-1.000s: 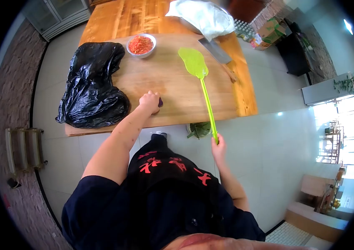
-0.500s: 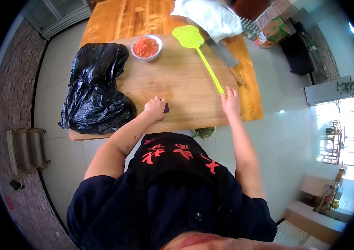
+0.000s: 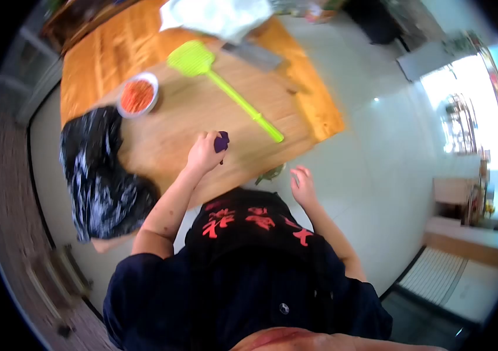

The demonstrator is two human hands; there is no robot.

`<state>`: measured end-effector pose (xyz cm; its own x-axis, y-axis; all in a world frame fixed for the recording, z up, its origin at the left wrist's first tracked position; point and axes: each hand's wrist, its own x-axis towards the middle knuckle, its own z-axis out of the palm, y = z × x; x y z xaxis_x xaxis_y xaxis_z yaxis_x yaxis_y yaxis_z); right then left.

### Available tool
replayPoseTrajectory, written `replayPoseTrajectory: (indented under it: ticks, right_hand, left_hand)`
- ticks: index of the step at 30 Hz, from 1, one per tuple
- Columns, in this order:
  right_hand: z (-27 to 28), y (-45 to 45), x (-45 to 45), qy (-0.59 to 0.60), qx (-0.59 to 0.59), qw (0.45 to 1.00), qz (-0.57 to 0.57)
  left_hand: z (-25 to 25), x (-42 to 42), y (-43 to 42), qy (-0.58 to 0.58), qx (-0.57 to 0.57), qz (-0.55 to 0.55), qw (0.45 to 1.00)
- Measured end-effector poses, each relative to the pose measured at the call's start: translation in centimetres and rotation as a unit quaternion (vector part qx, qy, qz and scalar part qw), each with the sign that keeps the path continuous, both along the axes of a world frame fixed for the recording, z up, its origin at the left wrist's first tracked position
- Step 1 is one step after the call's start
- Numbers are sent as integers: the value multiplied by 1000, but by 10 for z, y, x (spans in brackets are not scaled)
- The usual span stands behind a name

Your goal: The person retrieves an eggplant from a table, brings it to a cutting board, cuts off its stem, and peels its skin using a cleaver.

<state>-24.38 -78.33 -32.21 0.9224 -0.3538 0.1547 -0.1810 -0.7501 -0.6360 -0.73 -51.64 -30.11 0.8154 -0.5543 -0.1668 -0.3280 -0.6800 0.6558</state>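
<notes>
One-handed, grips a dark purple thing [image 3: 221, 141] over the board [image 3: 173, 134] with the left hand [image 3: 203, 154], holds the right hand [image 3: 302, 185] loosely bent and empty, and might, with a careless bump, knock the green swatter [image 3: 238, 100] off the board.

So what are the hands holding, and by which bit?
The left hand holds a dark purple thing, but its grip hides which part. The right hand looks empty.

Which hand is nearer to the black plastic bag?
Left. The left hand is right of the black plastic bag; the right hand is farther right, off the board.
</notes>
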Motion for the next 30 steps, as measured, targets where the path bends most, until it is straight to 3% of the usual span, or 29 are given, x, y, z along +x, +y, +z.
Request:
replayPoseTrajectory:
  ticks: [2,4,6,9,11,12,14,16,19,22,25,26,27,28,29,30]
  right_hand:
    - [-19,-36,-40,21,-88,995,-50]
    - [-29,-67,-76,111,-55,985,-117]
    - [-37,-92,-113,165,-22,965,-203]
    - [-53,-136,-167,257,-15,932,-254]
    - [-69,-170,-207,324,-2,906,-274]
    - [-81,-186,-226,359,9,890,-281]
    - [-105,-222,-263,438,64,856,-267]
    - [-112,-256,-291,507,134,819,-234]
    - [-126,-304,-320,510,168,812,-227]
    - [-136,-361,-315,496,176,818,-230]
    - [-107,-428,-261,434,133,858,-241]
    - [-101,-452,-240,413,133,865,-251]
    - [-104,-478,-219,402,132,877,-228]
    - [-108,-500,-199,391,131,887,-208]
    - [-101,-520,-175,400,125,892,-170]
    - [-92,-540,-150,408,118,895,-135]
  left_hand:
    - [15,19,-47,-44,-60,-6,997]
    - [44,37,-84,-94,-33,-27,995]
    - [79,42,-123,-139,-51,35,988]
    - [67,76,-164,-164,-50,78,982]
    - [40,89,-183,-207,51,54,975]
    - [47,79,-195,-170,127,58,975]
    - [-29,104,-199,-101,215,22,971]
    - [-22,76,-218,-114,244,67,961]
    - [-27,84,-223,-85,281,88,952]
    - [9,77,-259,-17,411,132,902]
    - [-9,88,-255,-27,427,130,894]
    - [-11,89,-253,-35,406,137,903]
    - [-45,108,-228,-60,331,122,934]
    - [-33,105,-236,-24,336,128,933]
    - [-46,110,-231,-76,322,119,936]
    - [-43,102,-233,-121,375,124,911]
